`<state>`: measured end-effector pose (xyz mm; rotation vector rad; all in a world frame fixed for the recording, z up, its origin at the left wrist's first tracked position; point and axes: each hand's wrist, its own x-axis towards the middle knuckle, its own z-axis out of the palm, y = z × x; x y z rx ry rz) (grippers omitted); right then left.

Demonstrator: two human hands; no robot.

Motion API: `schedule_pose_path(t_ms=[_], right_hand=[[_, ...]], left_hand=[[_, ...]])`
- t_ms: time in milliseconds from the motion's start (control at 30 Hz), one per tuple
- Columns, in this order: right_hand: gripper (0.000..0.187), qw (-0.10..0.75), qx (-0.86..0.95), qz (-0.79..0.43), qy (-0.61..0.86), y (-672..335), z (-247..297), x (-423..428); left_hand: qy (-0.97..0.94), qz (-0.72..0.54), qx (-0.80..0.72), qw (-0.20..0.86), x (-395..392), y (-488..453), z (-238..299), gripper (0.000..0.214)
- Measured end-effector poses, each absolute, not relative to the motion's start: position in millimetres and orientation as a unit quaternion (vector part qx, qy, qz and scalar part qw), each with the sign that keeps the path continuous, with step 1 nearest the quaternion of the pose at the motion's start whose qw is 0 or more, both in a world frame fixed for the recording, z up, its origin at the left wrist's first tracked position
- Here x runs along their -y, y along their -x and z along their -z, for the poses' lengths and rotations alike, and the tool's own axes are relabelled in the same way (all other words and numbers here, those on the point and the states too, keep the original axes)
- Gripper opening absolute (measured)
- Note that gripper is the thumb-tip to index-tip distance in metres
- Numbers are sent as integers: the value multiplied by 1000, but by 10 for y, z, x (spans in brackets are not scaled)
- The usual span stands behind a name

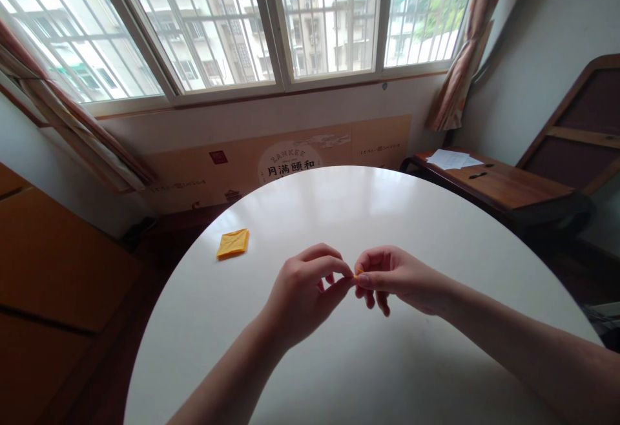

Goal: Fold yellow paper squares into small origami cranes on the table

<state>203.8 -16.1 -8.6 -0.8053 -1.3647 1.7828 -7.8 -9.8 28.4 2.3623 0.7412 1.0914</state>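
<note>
Above the round white table [203, 347], my left hand [310, 289] and my right hand [392, 276] meet at their fingertips. Between them shows a tiny piece of something yellow [357, 275], mostly hidden by the fingers; its kind I cannot make out. Thumb and forefinger of each hand are pinched on it, with the right hand's other fingers loosely curled below. A flat, folded square of yellow thin material [233, 244], paper or cloth, lies on the table to the left, apart from both hands.
A wooden side table [527, 186] with white papers [448, 159] and a small dark object [477, 175] stands at the back right. Beyond the table, a printed cardboard panel [382, 147] leans under the barred window. An orange-brown cabinet [58, 250] is at the left.
</note>
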Motion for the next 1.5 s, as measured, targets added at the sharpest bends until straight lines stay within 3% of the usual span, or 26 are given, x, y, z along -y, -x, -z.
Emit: schedule_pose_path(t_ms=[867, 1333, 1500], right_hand=[[17, 490, 517, -652, 259, -1930, 85, 299], [9, 542, 529, -592, 275, -1884, 31, 400], [7, 554, 534, -560, 308, -1869, 1, 441]], left_hand=[[-863, -465, -191, -48, 270, 47, -280, 20], [-861, -464, -180, -105, 308, -5, -326, 15], [-860, -473, -173, -78, 310, -23, -292, 16]])
